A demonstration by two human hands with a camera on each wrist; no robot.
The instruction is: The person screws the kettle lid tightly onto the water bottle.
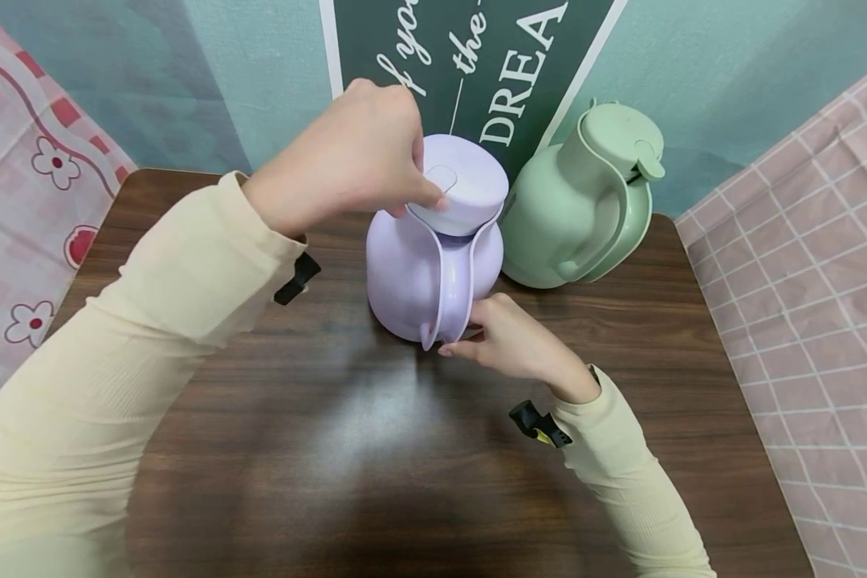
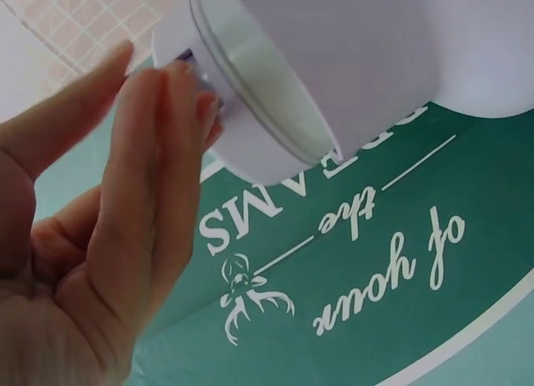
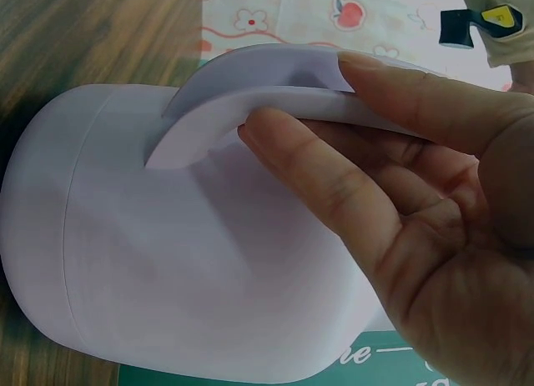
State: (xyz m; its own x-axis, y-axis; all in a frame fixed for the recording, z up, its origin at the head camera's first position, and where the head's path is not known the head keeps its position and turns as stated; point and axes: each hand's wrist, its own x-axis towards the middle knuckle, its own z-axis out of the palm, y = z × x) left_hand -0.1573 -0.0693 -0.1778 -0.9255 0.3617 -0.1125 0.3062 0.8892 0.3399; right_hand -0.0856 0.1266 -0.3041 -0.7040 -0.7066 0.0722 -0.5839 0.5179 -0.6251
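Note:
A lilac thermos jug [image 1: 400, 277] stands upright on the wooden table, its round lid [image 1: 473, 164] seated at the top. My left hand [image 1: 354, 148] reaches over from the left and pinches the lid's edge, thumb in front. In the left wrist view its fingertips [image 2: 179, 82] touch the lid beside a small dark purple part, and a pale inner surface shows between lid and rim. Low on the jug, my right hand [image 1: 516, 337] grips the handle [image 3: 275, 102] between thumb and fingers. Part of the left fingers is hidden in the head view.
A green thermos jug [image 1: 549, 209] stands close behind on the right. Behind both is a dark green panel [image 1: 433, 48] with white lettering. Pink tiled sheeting [image 1: 824, 265] borders the table [image 1: 376, 474] on the right, and a flowered cloth [image 1: 29, 201] hangs at the left.

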